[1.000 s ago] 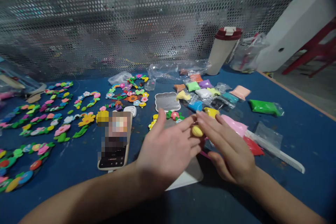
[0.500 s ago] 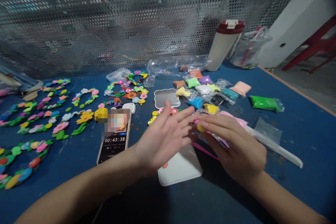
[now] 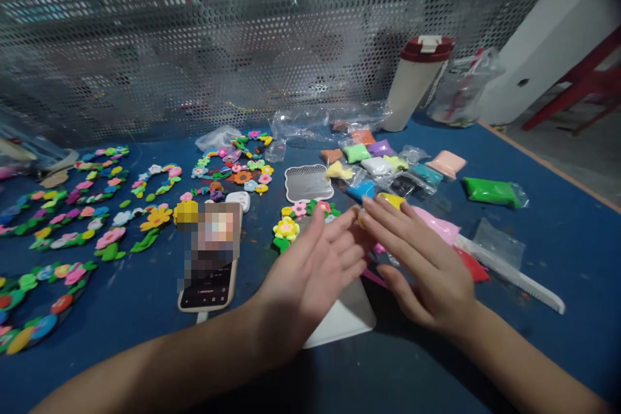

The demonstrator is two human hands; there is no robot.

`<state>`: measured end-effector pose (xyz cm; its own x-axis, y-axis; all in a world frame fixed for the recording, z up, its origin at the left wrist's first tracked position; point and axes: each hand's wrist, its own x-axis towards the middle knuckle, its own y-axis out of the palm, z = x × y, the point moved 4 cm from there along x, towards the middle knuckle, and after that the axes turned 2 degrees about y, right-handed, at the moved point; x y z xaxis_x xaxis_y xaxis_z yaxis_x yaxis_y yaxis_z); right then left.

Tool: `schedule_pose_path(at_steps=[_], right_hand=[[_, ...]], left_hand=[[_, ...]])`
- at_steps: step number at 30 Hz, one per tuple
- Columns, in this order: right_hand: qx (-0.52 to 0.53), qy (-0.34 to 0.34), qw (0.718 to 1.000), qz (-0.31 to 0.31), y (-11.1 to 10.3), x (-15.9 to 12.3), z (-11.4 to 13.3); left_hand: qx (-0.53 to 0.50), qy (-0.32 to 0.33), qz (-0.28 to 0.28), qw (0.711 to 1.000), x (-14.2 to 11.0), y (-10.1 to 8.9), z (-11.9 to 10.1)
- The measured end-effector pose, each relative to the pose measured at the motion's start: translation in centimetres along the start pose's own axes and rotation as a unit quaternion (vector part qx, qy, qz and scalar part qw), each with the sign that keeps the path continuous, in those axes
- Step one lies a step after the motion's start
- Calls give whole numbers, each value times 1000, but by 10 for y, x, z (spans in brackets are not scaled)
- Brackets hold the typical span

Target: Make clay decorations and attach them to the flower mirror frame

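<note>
The left hand (image 3: 313,278) is just below the centre of the frame, its palm open and turned upward, with the fingers stretched toward the right. The right hand (image 3: 429,268) comes in from the lower right with straight, nearly flat fingers, its fingertips laid over those of the left. A small yellow piece (image 3: 360,219) sits between the two sets of fingertips, mostly hidden, so its shape cannot be told. Beneath the hands, a white board (image 3: 347,320) lies on the blue table (image 3: 557,239), partly covered by the left hand. Just above that hand, a yellow flower (image 3: 286,228) belongs to a colourful floral border. A phone (image 3: 208,288) lies left of centre with a white case (image 3: 239,200) near its top edge. Floral rings, one with a rainbow-like arc (image 3: 173,171), spread over the left of the frame. Right of centre are packets in many colours, among them a green packet (image 3: 491,191) and a red packet (image 3: 473,264) beside a long white toothed strip (image 3: 519,278). At the upper right, a cream bottle (image 3: 412,94) with a dark red lid stands before a perforated panel (image 3: 242,45).
</note>
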<state>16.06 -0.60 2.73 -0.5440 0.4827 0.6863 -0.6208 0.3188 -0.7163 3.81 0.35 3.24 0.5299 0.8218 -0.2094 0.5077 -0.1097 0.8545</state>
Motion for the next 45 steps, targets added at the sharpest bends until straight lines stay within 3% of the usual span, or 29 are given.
schedule_pose_path(at_steps=[4,8,12,16,20,24,28,32,36,39,43,45], right_hand=[[24,-63,998,17,-1,-2,3],[-2,11,1000,14,3,0,-1],[44,-96,991,87,10,0,11],[50,-46,997,33,5,2,7],[36,-92,993,72,7,1,9],[31,-4,999,7,3,1,1],[8,-75,996,51,7,0,8],[-65,1,998,15,5,1,2],[-63,-57,996,40,6,0,9],[-78,-19,996,22,3,2,3],[-33,-104,991,79,4,2,5],[-18,-71,996,56,2,3,1]], left_hand=[[10,-13,-1,1000,-3,-4,9],[21,-76,-9,997,-3,-6,14],[-25,-66,-33,997,1,-4,4],[-43,-40,-12,998,1,1,-3],[-47,-55,-6,997,-1,0,1],[-61,-34,13,997,-1,0,1],[-77,-49,57,994,-2,3,2],[-70,-35,47,996,-3,3,1],[-58,-41,30,997,-2,0,0],[-57,-54,54,995,-2,0,3],[-58,-57,35,996,-2,-3,6],[-56,-58,40,996,-3,-2,6]])
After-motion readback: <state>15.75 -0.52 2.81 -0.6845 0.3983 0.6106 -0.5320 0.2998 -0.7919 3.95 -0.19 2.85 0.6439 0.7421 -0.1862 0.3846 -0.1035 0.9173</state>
